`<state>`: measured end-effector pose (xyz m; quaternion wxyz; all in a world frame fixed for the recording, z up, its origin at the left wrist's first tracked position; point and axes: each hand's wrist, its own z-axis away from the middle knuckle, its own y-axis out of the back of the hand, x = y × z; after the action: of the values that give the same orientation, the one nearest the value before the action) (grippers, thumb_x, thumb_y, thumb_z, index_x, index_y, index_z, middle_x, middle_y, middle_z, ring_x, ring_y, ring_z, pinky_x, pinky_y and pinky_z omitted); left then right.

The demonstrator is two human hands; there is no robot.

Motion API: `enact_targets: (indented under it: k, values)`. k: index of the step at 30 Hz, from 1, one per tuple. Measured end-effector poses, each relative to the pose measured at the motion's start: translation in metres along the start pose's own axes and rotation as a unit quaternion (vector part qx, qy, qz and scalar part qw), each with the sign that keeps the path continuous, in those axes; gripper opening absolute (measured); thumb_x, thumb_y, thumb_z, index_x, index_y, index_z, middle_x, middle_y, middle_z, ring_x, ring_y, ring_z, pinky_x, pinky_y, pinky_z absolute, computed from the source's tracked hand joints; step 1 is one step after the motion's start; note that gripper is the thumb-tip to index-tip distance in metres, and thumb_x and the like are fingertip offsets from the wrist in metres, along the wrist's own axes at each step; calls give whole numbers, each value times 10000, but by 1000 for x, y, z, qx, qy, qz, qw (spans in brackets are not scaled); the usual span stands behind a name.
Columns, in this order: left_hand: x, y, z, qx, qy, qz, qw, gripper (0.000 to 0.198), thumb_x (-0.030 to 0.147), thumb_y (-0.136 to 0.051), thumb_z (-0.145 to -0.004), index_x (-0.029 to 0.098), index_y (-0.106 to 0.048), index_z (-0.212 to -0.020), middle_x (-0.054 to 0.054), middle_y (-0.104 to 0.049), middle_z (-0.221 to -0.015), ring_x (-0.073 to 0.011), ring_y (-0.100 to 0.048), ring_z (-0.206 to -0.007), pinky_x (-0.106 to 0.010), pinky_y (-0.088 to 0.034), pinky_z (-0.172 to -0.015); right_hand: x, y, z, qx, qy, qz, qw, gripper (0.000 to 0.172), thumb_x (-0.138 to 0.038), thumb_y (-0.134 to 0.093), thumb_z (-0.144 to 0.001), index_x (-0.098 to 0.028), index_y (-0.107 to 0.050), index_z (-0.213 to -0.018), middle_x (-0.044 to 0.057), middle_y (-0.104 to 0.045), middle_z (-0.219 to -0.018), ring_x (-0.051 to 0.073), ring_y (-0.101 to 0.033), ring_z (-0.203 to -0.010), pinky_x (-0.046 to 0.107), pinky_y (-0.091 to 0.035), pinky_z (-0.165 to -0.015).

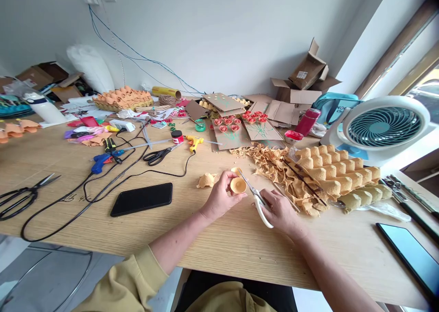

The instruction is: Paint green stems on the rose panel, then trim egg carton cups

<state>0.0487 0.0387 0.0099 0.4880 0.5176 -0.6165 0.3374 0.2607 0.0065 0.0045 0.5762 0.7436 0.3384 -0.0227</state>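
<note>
My left hand (219, 195) is closed round a small orange egg-carton cup (238, 185), its hollow facing me. My right hand (279, 210) grips white-handled scissors (256, 198), whose blades reach up to the rim of the cup. Both hands rest over the wooden table (103, 166) near its front edge. Another cut cup piece (206, 180) lies just left of my left hand. A heap of carton scraps (270, 163) and an orange egg tray (338, 170) sit to the right of my right hand.
A black phone (142, 198) lies left of my hands, a second phone (409, 255) at the right edge. Glue guns (194, 142) with cords, black scissors (158, 156), larger scissors (25, 195), cardboard sheets with red paper roses (228, 124) and a fan (382, 127) crowd the far side.
</note>
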Motion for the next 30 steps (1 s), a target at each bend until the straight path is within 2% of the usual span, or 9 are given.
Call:
enact_targets:
  k: [5,11,14,23,30]
  values:
    - [2,0,-1,-19,19,72,997,468,223,-775,-736,213,-417,-1038,-125,-675,-1163,-230,-664,-1028,-289,-528,-750,4,0,-2,35,-36,-42,998,300,-402,-511,-957,-235,-424,-723,-24,-495,-623,149,-466,-609,275,-363,-615]
    - [-7,3,-6,4,-2,59,998,466,237,-790,-715,194,-463,-1044,-64,-643,-1042,-164,-618,-888,-266,-502,-750,5,0,-3,37,-45,-37,998,317,-417,-514,-951,-236,-406,-714,-28,-485,-617,151,-453,-617,283,-366,-642]
    - [-11,4,-8,13,-12,69,997,483,255,-801,-700,191,-481,-1055,-39,-614,-1023,-148,-601,-883,-257,-496,-775,4,0,-4,31,-48,-40,998,304,-410,-513,-948,-234,-418,-720,-27,-494,-623,150,-462,-615,287,-369,-652]
    - [-19,7,-12,-4,-26,96,995,514,283,-792,-733,176,-534,-1164,-108,-610,-1229,-205,-623,-1090,-305,-519,-934,1,1,-2,24,-59,-37,997,306,-422,-493,-954,-232,-429,-722,-23,-496,-625,156,-470,-627,289,-364,-643]
    - [-12,9,-10,-19,-21,96,995,517,270,-760,-783,166,-549,-1244,-136,-607,-1318,-230,-623,-1175,-335,-510,-1024,2,1,-3,23,-40,-16,999,294,-414,-494,-953,-234,-423,-731,-22,-507,-627,156,-476,-621,294,-367,-656]
